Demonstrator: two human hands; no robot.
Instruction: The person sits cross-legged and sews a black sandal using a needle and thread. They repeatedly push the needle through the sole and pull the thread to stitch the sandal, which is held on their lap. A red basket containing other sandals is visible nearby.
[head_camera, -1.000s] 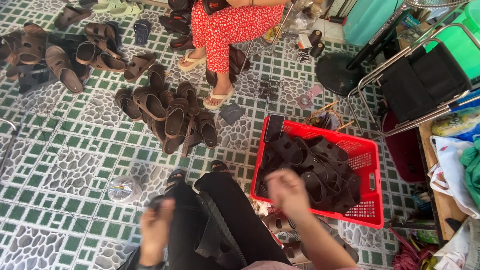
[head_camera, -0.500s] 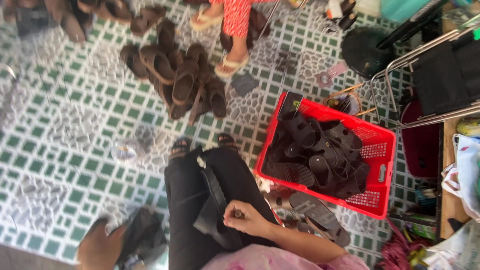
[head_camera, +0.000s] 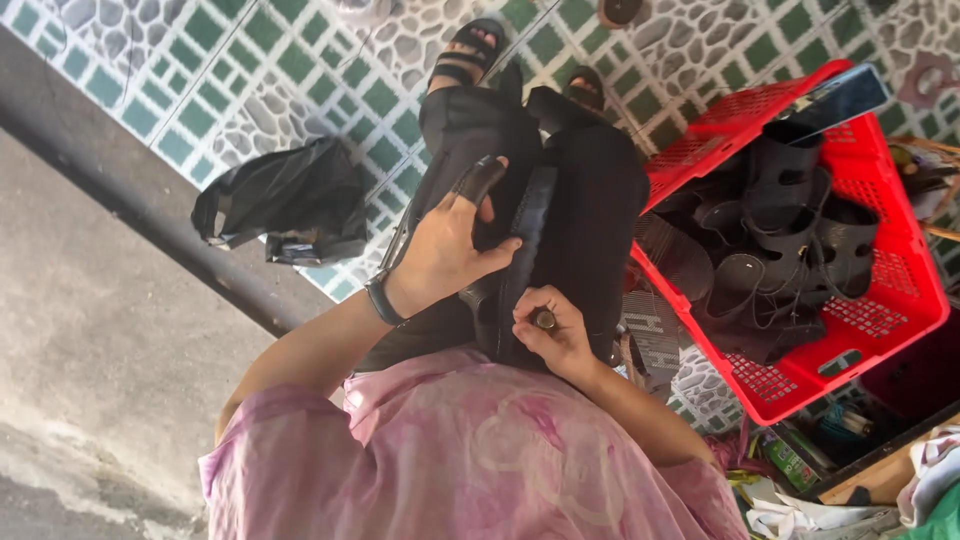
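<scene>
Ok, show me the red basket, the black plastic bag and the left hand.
red basket (head_camera: 800, 385), head view, bare front wall.
black plastic bag (head_camera: 285, 200), head view, middle of the bag.
left hand (head_camera: 445, 250), head view, back of the hand.
</scene>
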